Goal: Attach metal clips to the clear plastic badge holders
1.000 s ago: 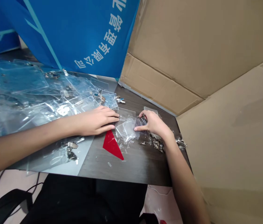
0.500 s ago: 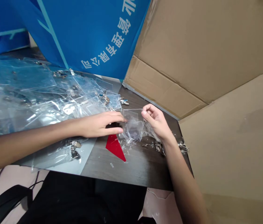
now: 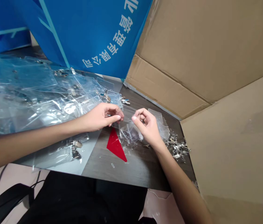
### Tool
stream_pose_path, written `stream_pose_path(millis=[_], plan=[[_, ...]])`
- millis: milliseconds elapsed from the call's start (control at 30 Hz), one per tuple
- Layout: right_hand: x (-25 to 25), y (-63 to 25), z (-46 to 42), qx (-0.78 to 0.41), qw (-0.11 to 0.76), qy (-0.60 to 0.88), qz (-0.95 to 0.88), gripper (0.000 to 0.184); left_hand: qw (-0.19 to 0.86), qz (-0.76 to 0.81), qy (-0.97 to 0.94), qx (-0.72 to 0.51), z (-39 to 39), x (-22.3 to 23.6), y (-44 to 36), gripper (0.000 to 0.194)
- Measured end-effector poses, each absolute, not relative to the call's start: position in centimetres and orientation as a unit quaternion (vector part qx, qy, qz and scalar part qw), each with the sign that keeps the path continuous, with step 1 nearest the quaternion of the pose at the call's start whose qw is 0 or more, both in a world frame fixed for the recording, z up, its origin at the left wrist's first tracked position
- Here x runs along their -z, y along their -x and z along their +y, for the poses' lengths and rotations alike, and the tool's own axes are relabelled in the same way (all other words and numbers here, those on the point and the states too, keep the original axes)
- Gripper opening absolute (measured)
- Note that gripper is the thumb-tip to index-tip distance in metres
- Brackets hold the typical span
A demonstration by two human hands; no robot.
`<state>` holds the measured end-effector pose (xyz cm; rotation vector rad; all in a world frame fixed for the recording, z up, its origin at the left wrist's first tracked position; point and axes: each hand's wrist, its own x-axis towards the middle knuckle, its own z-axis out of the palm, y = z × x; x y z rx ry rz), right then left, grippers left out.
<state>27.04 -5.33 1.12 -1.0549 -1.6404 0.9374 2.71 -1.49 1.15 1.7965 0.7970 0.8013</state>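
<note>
A clear plastic badge holder (image 3: 128, 114) spans the gap between my two hands over the dark table. My left hand (image 3: 107, 116) pinches its left side with curled fingers and thumb. At its right side my right hand (image 3: 146, 124) is also closed, thumb against the bent fingers; the exact grip is hard to see through the clear plastic. Below lie more small clear holders (image 3: 131, 132) and tiny loose clear strips. To the right of my right wrist sits a heap of metal badge clips (image 3: 177, 147). A red triangular piece (image 3: 117, 146) lies just below my left hand.
Many clear badge holders with metal clips (image 3: 52, 107) cover the table's left side. More clear sleeves (image 3: 160, 121) lie behind my right hand. A blue printed panel (image 3: 87, 34) and a large cardboard sheet (image 3: 168, 81) stand at the back and right.
My right hand has moved left, closer to my left hand. The left fingers have gone from outstretched to curled on the holder. The clip heap and the sleeves behind my right hand show more.
</note>
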Motion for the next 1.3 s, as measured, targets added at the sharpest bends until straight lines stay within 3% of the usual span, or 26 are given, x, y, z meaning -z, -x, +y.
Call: stream_pose_path(millis=[167,300,500,700,833,1100,1167,1300], plan=[[-0.6,-25.9,-6.7,-0.296,0.476,0.43,-0.708,0.014,0.459,0.344,-0.715,-0.4,-1.8,-0.9,-3.0,0.025],[-0.4,-25.1,-7.7,-0.21,0.456,0.394,-0.77,0.008,0.497,0.349,-0.678,-0.413,-2.2,-0.7,-3.2,0.033],[-0.3,-25.1,-7.5,-0.301,0.458,0.416,-0.726,0.025,0.644,0.256,-0.645,-0.321,-3.0,-0.7,-2.8,0.04],[-0.5,-25.2,-7.7,-0.351,0.469,0.408,-0.7,0.023,0.541,0.259,-0.736,-0.314,-3.0,-0.7,-2.9,0.04],[-0.9,-25.4,-7.7,-0.289,0.482,0.453,-0.692,0.028,0.48,0.328,-0.741,-0.336,-2.7,-1.0,-3.1,0.031],[-0.3,-26.1,-6.6,-0.312,0.468,0.494,-0.663,0.017,0.537,0.331,-0.693,-0.349,-2.1,-0.6,-2.9,0.025],[-0.1,-26.0,-6.5,-0.345,0.457,0.48,-0.664,0.025,0.55,0.336,-0.667,-0.374,-2.2,-0.2,-3.1,0.036],[0.0,-25.6,-6.5,-0.419,0.432,0.429,-0.674,0.034,0.554,0.348,-0.642,-0.399,-2.4,0.1,-3.2,0.078]])
